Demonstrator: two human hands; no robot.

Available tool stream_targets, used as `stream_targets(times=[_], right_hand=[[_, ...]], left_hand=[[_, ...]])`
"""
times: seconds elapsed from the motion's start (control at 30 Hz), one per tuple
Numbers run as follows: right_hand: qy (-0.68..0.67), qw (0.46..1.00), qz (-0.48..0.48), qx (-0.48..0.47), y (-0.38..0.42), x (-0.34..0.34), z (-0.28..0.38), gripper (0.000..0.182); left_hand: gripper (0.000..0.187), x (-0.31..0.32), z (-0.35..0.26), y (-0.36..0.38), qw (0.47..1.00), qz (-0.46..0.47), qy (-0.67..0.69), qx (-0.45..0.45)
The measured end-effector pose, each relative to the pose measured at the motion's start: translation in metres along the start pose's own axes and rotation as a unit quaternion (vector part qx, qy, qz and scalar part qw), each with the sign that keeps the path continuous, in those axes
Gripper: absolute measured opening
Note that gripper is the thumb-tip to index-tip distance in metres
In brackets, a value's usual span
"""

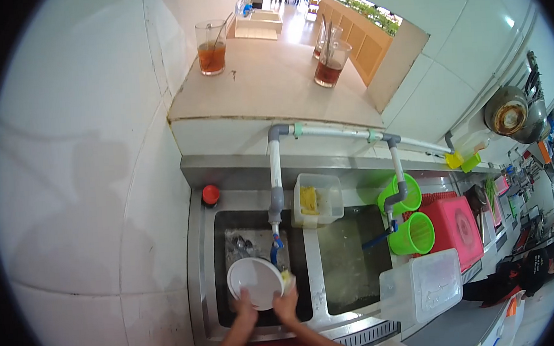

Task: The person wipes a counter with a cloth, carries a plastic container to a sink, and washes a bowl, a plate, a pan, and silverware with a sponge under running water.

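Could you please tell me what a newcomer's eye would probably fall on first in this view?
Probably the round white bowl, gripped by the left hand and right hand over the left sink basin. Next might come the bright pink plastic container right of the sinks, beside two lime-green plastic tubs, and the clear glass of orange-brown drink on the pale ledge above.

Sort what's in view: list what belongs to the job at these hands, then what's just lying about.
Likely in the job:
- white bowl, held by left hand and right hand
- yellow item at the right hand, unclear
- left basin beneath

Apparently just lying about:
- drink glasses on the ledge
- red-topped container
- pink container
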State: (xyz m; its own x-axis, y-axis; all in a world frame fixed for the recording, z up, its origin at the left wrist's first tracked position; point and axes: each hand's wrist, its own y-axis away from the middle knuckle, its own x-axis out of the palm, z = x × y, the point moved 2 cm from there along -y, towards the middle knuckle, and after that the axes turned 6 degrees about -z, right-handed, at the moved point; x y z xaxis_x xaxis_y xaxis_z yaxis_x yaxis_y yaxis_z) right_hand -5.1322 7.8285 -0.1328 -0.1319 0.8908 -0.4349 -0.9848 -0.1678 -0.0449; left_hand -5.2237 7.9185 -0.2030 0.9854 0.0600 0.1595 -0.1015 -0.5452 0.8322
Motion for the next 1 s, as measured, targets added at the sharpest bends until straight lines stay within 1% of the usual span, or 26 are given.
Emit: stream_targets(times=[0.03, 0.07, 0.13, 0.17, 0.2, 0.27, 0.3, 0.33, 0.4, 0.47, 0.5, 0.53, 0.57, 0.6, 0.63, 0.67, 0.7, 0.73, 0.77, 0.8, 0.83, 0.87, 0.9, 0.93, 0.97, 1.0], right_hand=[[-0.023, 0.999, -0.01, 0.037, 0.016, 0.006, 0.011, 0.058], [-0.019, 0.999, -0.011, 0.04, 0.011, -0.001, 0.008, 0.058], [-0.035, 0.95, 0.262, 0.166, -0.026, -0.008, 0.003, 0.056], [0.033, 0.932, 0.342, 0.116, -0.048, -0.02, 0.017, 0.056], [0.032, 0.931, 0.343, 0.12, -0.04, -0.017, 0.019, 0.056], [0.03, 0.995, 0.088, 0.048, -0.015, -0.004, 0.028, 0.058], [-0.003, 0.999, -0.029, -0.025, 0.003, 0.007, 0.025, 0.055], [-0.007, 0.999, -0.029, -0.026, -0.002, 0.009, 0.03, 0.055], [0.005, 0.99, 0.128, 0.063, -0.014, 0.002, 0.028, 0.051], [0.1, 0.932, 0.331, 0.107, -0.057, -0.02, 0.038, 0.051], [0.138, 0.928, 0.323, 0.124, -0.054, -0.022, 0.04, 0.051], [0.171, 0.922, 0.316, 0.142, -0.046, -0.019, 0.043, 0.051], [0.166, 0.921, 0.317, 0.152, -0.03, -0.009, 0.04, 0.051], [0.002, 0.975, 0.21, 0.07, -0.007, -0.001, 0.037, 0.053], [-0.158, 0.984, 0.085, -0.007, 0.017, 0.001, 0.032, 0.057], [-0.24, 0.964, 0.111, 0.015, 0.024, 0.003, 0.019, 0.064], [-0.213, 0.95, 0.184, 0.137, 0.011, 0.012, -0.008, 0.057], [-0.38, 0.902, 0.172, 0.11, 0.009, 0.0, 0.011, 0.046], [-0.278, 0.953, 0.104, 0.063, 0.006, 0.001, 0.005, 0.042], [-0.137, 0.978, 0.109, 0.114, 0.002, -0.013, 0.02, 0.038], [-0.351, 0.86, 0.143, 0.341, 0.003, -0.005, -0.01, 0.035], [-0.375, 0.811, 0.189, 0.406, 0.002, -0.019, -0.009, 0.036], [-0.347, 0.803, 0.207, 0.438, 0.001, -0.042, -0.011, 0.035], [-0.323, 0.798, 0.225, 0.457, -0.012, -0.061, -0.012, 0.035], [-0.323, 0.807, 0.182, 0.46, -0.023, -0.087, -0.007, 0.034], [-0.317, 0.813, 0.14, 0.468, -0.025, -0.114, -0.007, 0.032]], left_hand=[[0.041, 0.007, 0.018, 0.005, 0.995, -0.098, 0.019, 0.02], [0.041, -0.001, 0.021, 0.003, 0.995, -0.099, 0.016, 0.016], [0.037, -0.008, 0.002, -0.003, 0.994, 0.062, 0.067, -0.053], [0.036, 0.001, -0.037, 0.015, 0.992, 0.128, 0.019, -0.006], [0.036, 0.004, -0.034, 0.01, 0.992, 0.126, 0.016, -0.008], [0.036, 0.006, -0.022, -0.002, 0.99, -0.013, -0.084, 0.114], [0.038, 0.014, -0.001, 0.004, 0.988, -0.111, -0.04, 0.104], [0.039, 0.024, 0.005, 0.022, 0.975, -0.173, -0.107, 0.089], [0.039, 0.008, 0.024, -0.005, 0.995, -0.079, 0.048, -0.049], [0.039, 0.004, -0.022, -0.001, 0.998, 0.061, 0.015, 0.002], [0.039, 0.0, -0.044, -0.009, 0.96, 0.149, -0.164, 0.173], [0.039, 0.006, -0.048, -0.008, 0.958, 0.149, -0.172, 0.172], [0.036, 0.011, -0.047, -0.006, 0.97, 0.092, -0.175, 0.142], [0.032, 0.007, -0.041, -0.004, 0.977, 0.029, -0.183, 0.105], [0.03, 0.001, -0.034, -0.011, 0.967, 0.051, -0.234, 0.084], [0.027, -0.008, -0.032, -0.011, 0.952, 0.071, -0.291, 0.058], [0.026, -0.018, -0.024, -0.01, 0.964, 0.155, -0.217, -0.01], [0.025, -0.013, -0.02, -0.002, 0.961, 0.232, -0.129, -0.078], [0.025, -0.009, -0.018, 0.003, 0.948, 0.225, -0.221, -0.034], [0.024, -0.009, -0.013, 0.012, 0.925, 0.219, -0.31, 0.007], [0.021, 0.005, -0.024, 0.029, 0.91, 0.196, -0.364, 0.023], [0.019, 0.023, -0.036, 0.05, 0.895, 0.174, -0.409, 0.043], [0.019, 0.027, -0.034, 0.068, 0.893, 0.169, -0.416, 0.033], [0.018, 0.045, -0.036, 0.078, 0.884, 0.196, -0.419, 0.066], [0.018, 0.064, -0.032, 0.083, 0.875, 0.223, -0.418, 0.099], [0.017, 0.078, -0.02, 0.085, 0.868, 0.242, -0.396, 0.176]])
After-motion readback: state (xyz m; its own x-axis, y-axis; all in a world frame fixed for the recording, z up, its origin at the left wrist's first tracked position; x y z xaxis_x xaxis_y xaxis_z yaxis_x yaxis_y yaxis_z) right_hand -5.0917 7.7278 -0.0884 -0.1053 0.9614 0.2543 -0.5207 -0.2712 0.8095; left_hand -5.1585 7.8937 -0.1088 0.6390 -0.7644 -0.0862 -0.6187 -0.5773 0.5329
